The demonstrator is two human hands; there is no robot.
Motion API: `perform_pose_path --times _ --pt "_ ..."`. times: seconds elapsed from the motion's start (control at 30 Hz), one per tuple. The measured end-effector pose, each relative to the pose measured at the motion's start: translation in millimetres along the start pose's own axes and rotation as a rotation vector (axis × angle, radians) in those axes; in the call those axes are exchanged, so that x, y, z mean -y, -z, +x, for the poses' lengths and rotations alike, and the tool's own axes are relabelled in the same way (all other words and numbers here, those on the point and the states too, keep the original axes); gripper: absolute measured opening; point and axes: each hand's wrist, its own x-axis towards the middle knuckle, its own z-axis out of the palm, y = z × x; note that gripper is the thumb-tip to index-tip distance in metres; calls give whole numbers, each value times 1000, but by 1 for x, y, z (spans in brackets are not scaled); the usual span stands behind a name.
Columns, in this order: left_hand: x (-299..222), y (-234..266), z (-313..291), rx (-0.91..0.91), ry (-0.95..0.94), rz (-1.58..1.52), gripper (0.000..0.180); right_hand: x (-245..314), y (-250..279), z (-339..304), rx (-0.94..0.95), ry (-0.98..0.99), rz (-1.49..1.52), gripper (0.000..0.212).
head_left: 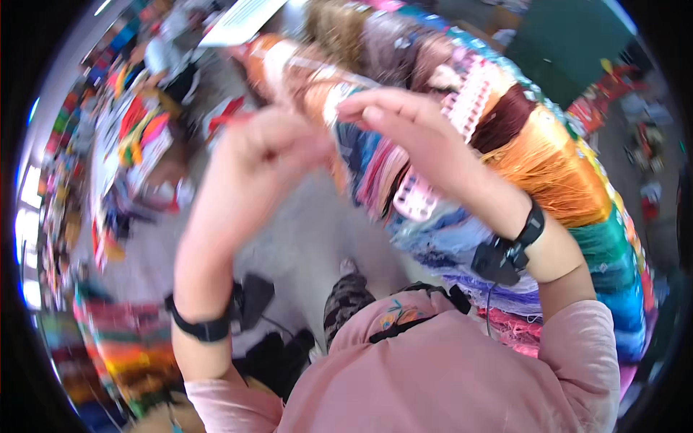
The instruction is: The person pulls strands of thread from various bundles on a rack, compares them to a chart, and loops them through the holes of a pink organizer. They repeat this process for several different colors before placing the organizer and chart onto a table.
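Both of my hands are raised over the near side of a long row of coloured thread bundles. My left hand (278,148) is smeared by motion, its fingers curled in and turned toward the right hand. Whatever it may hold cannot be made out. Close by on the right, my right hand (411,126) has its fingers bent together with the thumb beside them; anything between them is too fine to see. Below it hang blue and pink thread bundles (382,169) and a pale perforated plastic piece (415,198). Orange-yellow threads (556,169) lie beyond my right wrist.
A second perforated strip (465,101) lies across the bundles. At the far end is a white sheet (242,22). To the left stands a table (155,169) with bright items, near a person (166,61). More coloured bundles (130,346) are at lower left, across the grey floor (296,231).
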Motion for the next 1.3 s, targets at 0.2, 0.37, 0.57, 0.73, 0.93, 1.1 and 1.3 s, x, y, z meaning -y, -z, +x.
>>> perform_pose_path --times 0.2,0.37,0.57,0.73,0.93,1.1,1.3 --pt "23 -32 44 -109 -158 -205 8 7 -7 -7 -137 -301 299 28" --pt "39 -79 77 -37 -25 -479 7 -1 32 -16 -473 -18 -430 14" --pt "48 -123 85 35 -2 -429 6 -5 72 -43 -532 -57 -522 6" --pt "62 -141 99 302 212 -432 15 -12 98 -44 -545 -312 -642 6" --pt "76 -144 125 629 264 -655 14 -39 100 -43 -695 -313 -561 6" --pt "76 -141 145 833 349 -810 10 -25 87 -37 -772 -324 -723 3" --pt "82 -146 154 947 380 -843 10 -20 79 -35 -812 -386 -749 5"
